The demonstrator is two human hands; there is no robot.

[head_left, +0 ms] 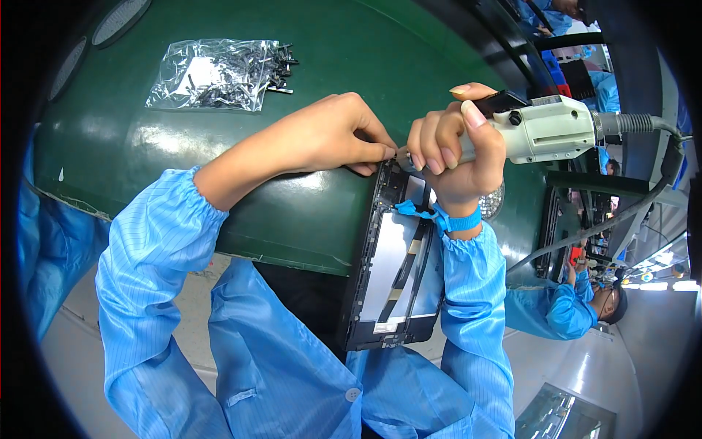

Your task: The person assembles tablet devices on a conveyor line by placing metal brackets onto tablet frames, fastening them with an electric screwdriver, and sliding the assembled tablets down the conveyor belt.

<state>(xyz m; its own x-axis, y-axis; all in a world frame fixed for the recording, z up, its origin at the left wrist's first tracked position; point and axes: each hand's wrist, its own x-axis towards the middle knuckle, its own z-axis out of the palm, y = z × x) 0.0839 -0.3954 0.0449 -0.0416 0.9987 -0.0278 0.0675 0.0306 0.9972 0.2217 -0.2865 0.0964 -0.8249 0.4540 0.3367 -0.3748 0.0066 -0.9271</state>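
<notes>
My right hand [462, 157] is wrapped around a white electric screwdriver [548, 130], which lies almost sideways with its tip toward the far left corner of an opened tablet-like device [385, 252]. That device has a black frame and a silver inside with dark strips, and it stretches over the table's near edge toward my lap. My left hand [333, 135] is closed in a pinch at the same corner, close to the screwdriver's tip. Whatever its fingertips hold is too small to make out. A blue strap circles my right wrist.
A clear plastic bag [219, 77] with many small black parts spilling out lies on the green table [292, 212]. A grey cable [662, 172] runs from the screwdriver down at the right. A co-worker in blue [574, 311] sits at the right. Round mesh-topped objects [121, 20] stand at the far left.
</notes>
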